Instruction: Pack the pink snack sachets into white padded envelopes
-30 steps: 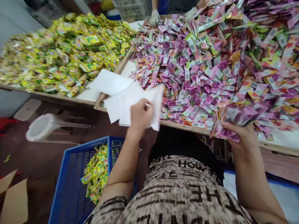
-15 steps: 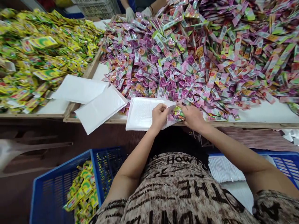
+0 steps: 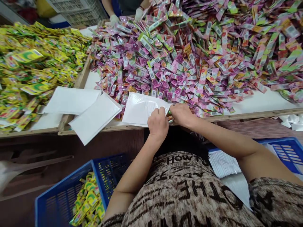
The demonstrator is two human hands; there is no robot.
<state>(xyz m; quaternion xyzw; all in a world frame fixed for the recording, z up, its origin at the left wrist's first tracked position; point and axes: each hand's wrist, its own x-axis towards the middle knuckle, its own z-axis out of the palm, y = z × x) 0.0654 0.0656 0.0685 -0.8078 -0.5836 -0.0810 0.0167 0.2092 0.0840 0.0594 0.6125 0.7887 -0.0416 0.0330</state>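
White and glossy, the envelope (image 3: pixel 139 108) I am watching through the head camera lies flat at the near edge of the tabletop (image 3: pixel 267 102), just left of the person's midline, with its right end between the two hands. I see the left hand (image 3: pixel 158 124) with its fingers curled tight, grasping the envelope's near right corner. The right hand (image 3: pixel 182 115) is bent over that same end, knuckles up, and a few sachets (image 3: pixel 169 119) show in the gap between the hands; its fingertips are hidden from me, so I cannot tell whether they grasp the sachets, the envelope or both. I judge the envelope light and soft, apt to crease and slide, so I would take hold by the rim near its mouth, leaving the middle flat. The sachets look light and slick, likely to slip apart in a loose bunch, so I would hold them across their middles. Two spare envelopes (image 3: pixel 94 119) overlap to the left, near a heap of yellow packets (image 3: pixel 35 74); a broad pile of purple and pink sachets (image 3: pixel 170 67) spreads beyond on the far side.
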